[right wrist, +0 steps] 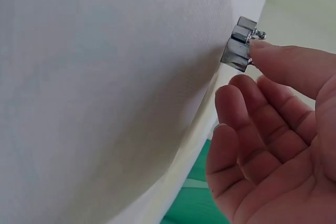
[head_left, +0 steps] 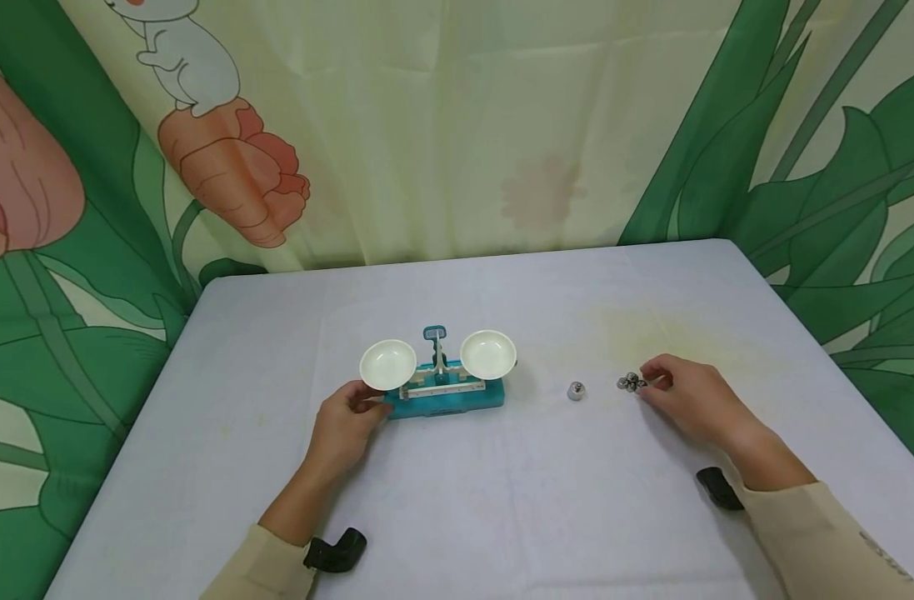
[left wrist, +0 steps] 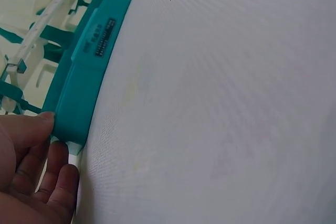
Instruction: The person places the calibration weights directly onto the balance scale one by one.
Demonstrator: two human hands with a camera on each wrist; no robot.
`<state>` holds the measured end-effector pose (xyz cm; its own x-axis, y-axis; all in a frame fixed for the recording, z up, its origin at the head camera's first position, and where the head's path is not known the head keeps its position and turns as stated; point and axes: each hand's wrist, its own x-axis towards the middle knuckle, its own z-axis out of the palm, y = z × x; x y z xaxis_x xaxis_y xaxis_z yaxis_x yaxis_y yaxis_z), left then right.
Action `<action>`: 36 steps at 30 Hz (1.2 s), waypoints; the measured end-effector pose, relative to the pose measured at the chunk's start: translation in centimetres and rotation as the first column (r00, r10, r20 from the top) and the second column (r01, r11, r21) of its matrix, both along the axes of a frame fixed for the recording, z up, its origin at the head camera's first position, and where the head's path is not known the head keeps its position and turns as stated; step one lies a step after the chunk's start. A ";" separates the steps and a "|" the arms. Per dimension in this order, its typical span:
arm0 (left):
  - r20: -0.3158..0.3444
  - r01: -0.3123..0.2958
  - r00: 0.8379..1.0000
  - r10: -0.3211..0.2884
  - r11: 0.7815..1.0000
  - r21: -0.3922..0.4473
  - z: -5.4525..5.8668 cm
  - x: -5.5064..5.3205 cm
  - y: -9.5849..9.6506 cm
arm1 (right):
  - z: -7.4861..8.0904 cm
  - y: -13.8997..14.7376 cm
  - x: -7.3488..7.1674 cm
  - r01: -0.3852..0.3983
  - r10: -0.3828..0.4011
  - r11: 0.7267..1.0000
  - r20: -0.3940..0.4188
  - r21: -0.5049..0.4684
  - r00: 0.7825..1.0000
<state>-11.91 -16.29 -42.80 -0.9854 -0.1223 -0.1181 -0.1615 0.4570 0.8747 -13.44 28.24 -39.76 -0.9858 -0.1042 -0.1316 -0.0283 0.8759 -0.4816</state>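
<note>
A balance scale (head_left: 447, 404) with a turquoise base and two white pans stands mid-table. My left hand (head_left: 347, 425) grips the left end of its base. In the left wrist view, the thumb (left wrist: 31, 129) lies against the base (left wrist: 86, 77) and the curled fingers sit by its end. To the right, several small metal weights (head_left: 631, 382) with knobs stand clustered. My right hand (head_left: 692, 400) is at them, its thumb (right wrist: 294, 66) over the weights (right wrist: 236, 53) in the right wrist view. Whether its fingers pinch a weight is hidden.
A larger single metal weight (head_left: 576, 391) stands between the scale and the cluster. A white cloth covers the table (head_left: 457, 517). Behind it hangs a curtain (head_left: 457, 133) printed with leaves, a rabbit and a carrot.
</note>
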 end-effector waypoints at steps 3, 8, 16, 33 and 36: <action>-0.001 0.001 1.000 -0.001 1.000 0.003 0.0 -0.1 -0.1 | 0.0 0.0 -0.2 -0.005 0.005 1.000 -0.009 0.003 1.000; 0.011 0.003 1.000 -0.003 1.000 0.008 0.0 -0.1 -0.1 | 0.0 -0.2 -0.5 -0.026 0.027 1.000 -0.041 0.013 0.999; -0.001 0.003 1.000 -0.003 1.000 0.008 0.1 0.0 -0.1 | -0.1 -0.4 -0.5 -0.028 0.030 0.999 -0.052 0.031 0.998; -0.005 0.010 1.000 -0.010 1.000 0.022 0.1 0.1 0.0 | 1.5 -0.6 0.0 -0.017 0.020 0.999 -0.054 0.052 0.998; -0.011 0.014 1.000 -0.014 1.000 0.025 0.2 0.1 0.0 | 2.1 -0.8 0.0 -0.025 0.028 0.999 -0.071 0.043 0.997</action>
